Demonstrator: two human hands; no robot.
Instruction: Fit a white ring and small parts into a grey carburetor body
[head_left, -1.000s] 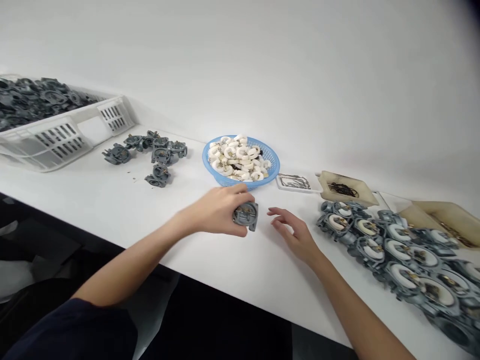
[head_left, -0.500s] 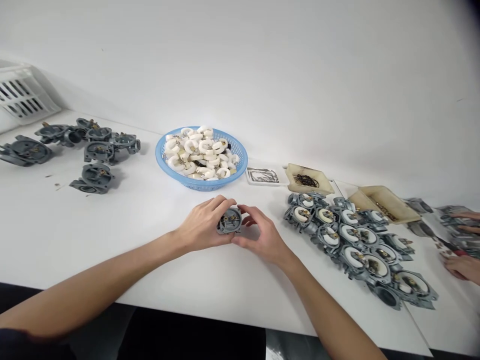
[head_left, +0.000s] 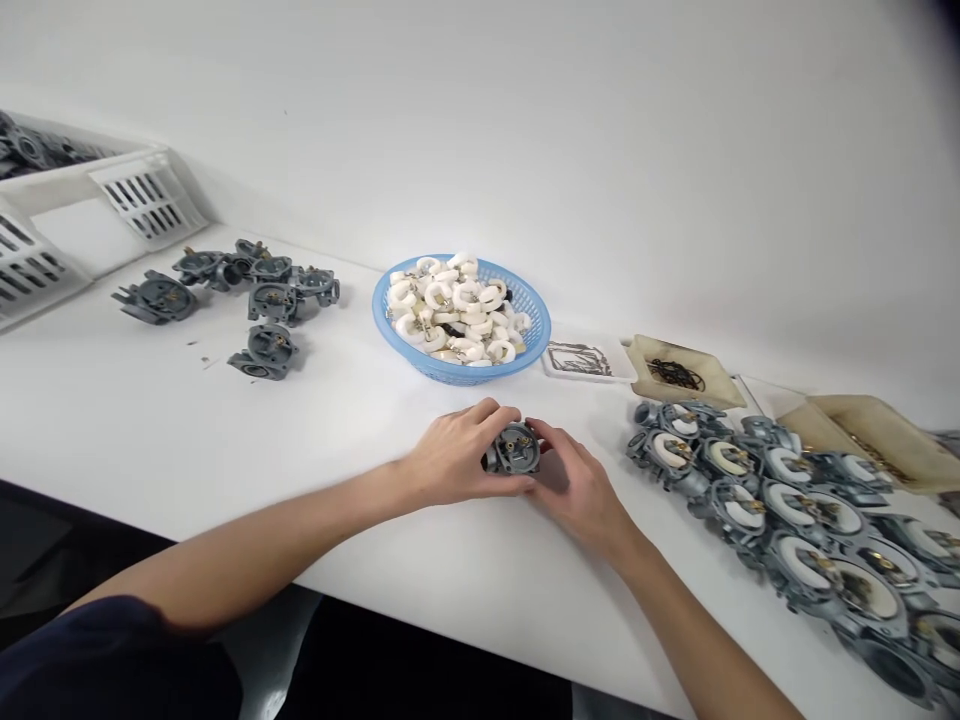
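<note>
A grey metal carburetor body with small brass jets is held just over the table, its open float chamber facing up. My left hand is closed around its left side, thumb in front and fingers behind. On the opposite side, the thumb and fingers of my right hand curve round and touch its right edge. The hands hide parts of both sides. No white float shows in this chamber. Beyond the hands stands a blue basket heaped with white floats.
Several carburetor bodies stand at the left by a white crate. At the right are several carburetors with white floats. Behind them are a tray of thin pins, a box of black rings and another box.
The view has swung left, so the table's things appear farther right and more of the crate shows. My right fingers have closed in on the carburetor. The other person's hands have left view.
</note>
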